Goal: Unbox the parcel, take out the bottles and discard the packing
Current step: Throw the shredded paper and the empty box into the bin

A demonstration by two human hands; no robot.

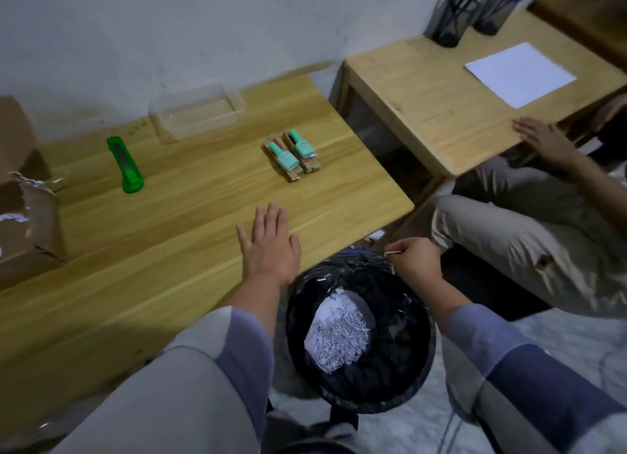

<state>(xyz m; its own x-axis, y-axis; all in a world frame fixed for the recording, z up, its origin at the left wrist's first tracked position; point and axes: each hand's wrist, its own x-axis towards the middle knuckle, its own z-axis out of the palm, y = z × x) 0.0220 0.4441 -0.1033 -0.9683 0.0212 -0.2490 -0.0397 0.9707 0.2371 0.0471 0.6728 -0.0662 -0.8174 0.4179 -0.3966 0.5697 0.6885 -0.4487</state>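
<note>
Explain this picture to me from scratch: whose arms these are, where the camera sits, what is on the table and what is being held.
There is no machine here. The one picture comes from a camera worn on a person's head, looking down at their own two arms.

The left hand lies flat and open on the wooden table. The right hand pinches a small pale scrap over a black bin that already holds shredded paper.

On the table lie two small bottles with mint-green caps, side by side, a green box cutter, a clear plastic tray and, at the left edge, the opened cardboard parcel.

Another person sits to the right, with one hand on a second table that carries a white sheet and two pen holders.
</note>
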